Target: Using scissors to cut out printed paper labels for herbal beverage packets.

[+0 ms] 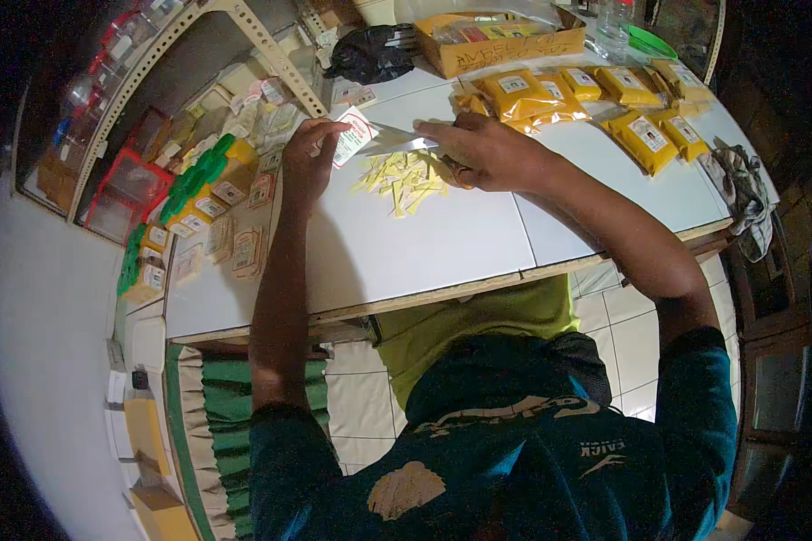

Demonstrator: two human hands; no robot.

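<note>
Between the thumb and fingers of my left hand [310,160] is a white label [355,138] with red and dark print, held up above the table. My right hand [485,151] is closed round the handles of a pair of scissors [411,144]. The blades are apart and point left toward the label; whether they touch its edge I cannot tell. Below them lies a loose heap of pale yellow paper strips [404,187] on the white tabletop [415,257].
Yellow labelled pouches [642,142] lie at the right, near a crumpled cloth [742,194]. Behind stand a cardboard box [501,52] and a black plastic bag [370,54]. Stacks of labels [247,251] and green-capped yellow jars [209,200] line the left, beside a metal shelf frame [275,56].
</note>
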